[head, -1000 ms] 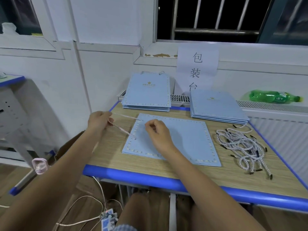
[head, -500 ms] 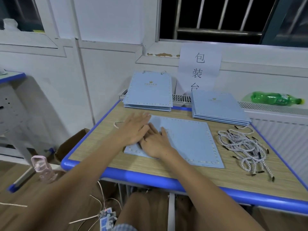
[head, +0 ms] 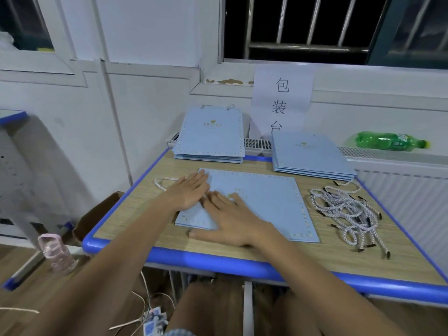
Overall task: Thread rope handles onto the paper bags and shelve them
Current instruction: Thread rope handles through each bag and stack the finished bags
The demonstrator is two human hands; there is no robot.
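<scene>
My fingers are lying straight and flat: left hand (head: 188, 194) and right hand (head: 232, 220) are pressing the paper bag (head: 264, 202) on the table (head: 315, 258), rope handle (head: 166, 181) beside.

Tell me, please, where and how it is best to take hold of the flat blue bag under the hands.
Probably by its left short edge, where the rope loop sticks out. The bag lies flat on the desk, so come low from the left and slide fingers underneath, thumb on top.

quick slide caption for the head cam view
Both hands, left and right, press flat on a blue paper bag, its rope handle looping out beside the left hand.
</scene>
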